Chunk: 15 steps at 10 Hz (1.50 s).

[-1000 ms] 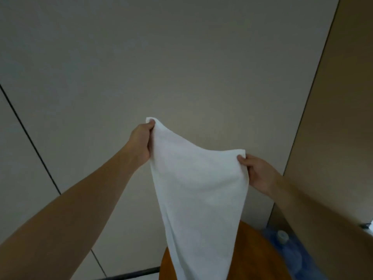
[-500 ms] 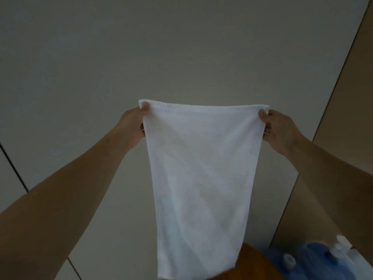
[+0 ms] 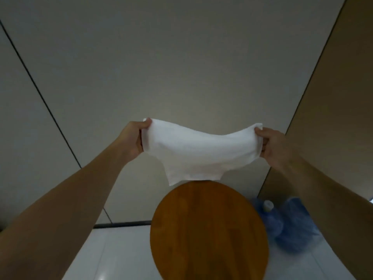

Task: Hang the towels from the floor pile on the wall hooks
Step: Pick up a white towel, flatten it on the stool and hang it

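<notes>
Pinching the white towel (image 3: 198, 153) at its two upper corners, thumbs on the near face and fingers curled behind the cloth: left hand (image 3: 132, 139) at the left corner, right hand (image 3: 275, 147) at the right corner, both clamped on fabric. Stretched left to right between the hands, top edge dipping in the middle, long axis running across the scene and the rest hanging down in a loose fold. Held out in front at arm's length, clear of everything, above the far rim of the round wooden stool (image 3: 209, 229) and not touching it. Beyond the cloth, only the plain wall (image 3: 181, 67), with a dark seam running down on the left. No hook visible anywhere on that wall, so impossible to tell which way the hook lay from either hand, or which hand was nearer to it. Judged as spreading the towel before hanging; probably needed next, finding the hook and bringing the top edge up to it. Farther right on the floor, blue water bottles (image 3: 282, 223) beside the stool. Floor pile out of view.
</notes>
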### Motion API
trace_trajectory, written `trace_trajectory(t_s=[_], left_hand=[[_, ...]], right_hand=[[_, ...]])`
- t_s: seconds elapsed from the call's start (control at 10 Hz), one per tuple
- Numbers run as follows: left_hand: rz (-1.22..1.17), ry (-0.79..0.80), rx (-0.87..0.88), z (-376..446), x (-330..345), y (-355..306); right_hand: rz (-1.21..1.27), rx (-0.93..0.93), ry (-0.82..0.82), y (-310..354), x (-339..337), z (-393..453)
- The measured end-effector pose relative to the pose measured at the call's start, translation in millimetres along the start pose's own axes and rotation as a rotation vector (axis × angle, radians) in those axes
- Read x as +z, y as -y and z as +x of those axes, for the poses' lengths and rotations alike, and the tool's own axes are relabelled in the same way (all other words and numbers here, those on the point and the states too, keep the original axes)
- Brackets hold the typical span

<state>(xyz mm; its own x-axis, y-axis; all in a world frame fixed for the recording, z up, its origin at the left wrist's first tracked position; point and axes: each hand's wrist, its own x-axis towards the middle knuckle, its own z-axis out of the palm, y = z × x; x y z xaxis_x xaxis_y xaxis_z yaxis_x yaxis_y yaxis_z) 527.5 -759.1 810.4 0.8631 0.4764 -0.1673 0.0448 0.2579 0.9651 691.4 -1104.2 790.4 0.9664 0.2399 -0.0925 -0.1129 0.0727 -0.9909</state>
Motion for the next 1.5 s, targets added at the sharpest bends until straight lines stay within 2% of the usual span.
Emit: trace_trajectory(t_s=[0.3,0.5,0.7,0.9,1.1,1.3,1.4,1.5], left_hand=[[0.065,-0.103,-0.281,-113.4,-8.6,163.0],[0.052,-0.142,-0.439,-149.7,-21.3,242.8],[0.049,-0.155,-0.505,-150.2,-32.9,292.5],[0.045,-0.181,-0.562,-91.3,-48.0,314.4],[0.055,-0.212,-0.669,4.6,-63.8,331.8],[0.071,-0.196,-0.651,92.9,-59.5,339.6],[0.138,-0.265,-0.69,114.8,-60.2,351.8],[0.218,-0.317,-0.791,105.3,-64.9,380.2]], right_hand=[[-0.047,0.376,-0.026,-158.7,-83.5,-104.1],[-0.101,0.518,-0.053,-231.9,-110.8,-142.3],[-0.154,0.571,-0.04,-268.0,-107.0,-146.4],[-0.194,0.645,-0.035,-285.7,-80.6,-94.6],[-0.244,0.762,-0.14,-311.4,-41.4,-5.0],[-0.312,0.659,-0.178,-318.4,-1.4,82.4],[-0.457,0.658,-0.191,-323.7,5.7,97.3],[-0.549,0.71,-0.134,-342.8,-1.0,81.0]])
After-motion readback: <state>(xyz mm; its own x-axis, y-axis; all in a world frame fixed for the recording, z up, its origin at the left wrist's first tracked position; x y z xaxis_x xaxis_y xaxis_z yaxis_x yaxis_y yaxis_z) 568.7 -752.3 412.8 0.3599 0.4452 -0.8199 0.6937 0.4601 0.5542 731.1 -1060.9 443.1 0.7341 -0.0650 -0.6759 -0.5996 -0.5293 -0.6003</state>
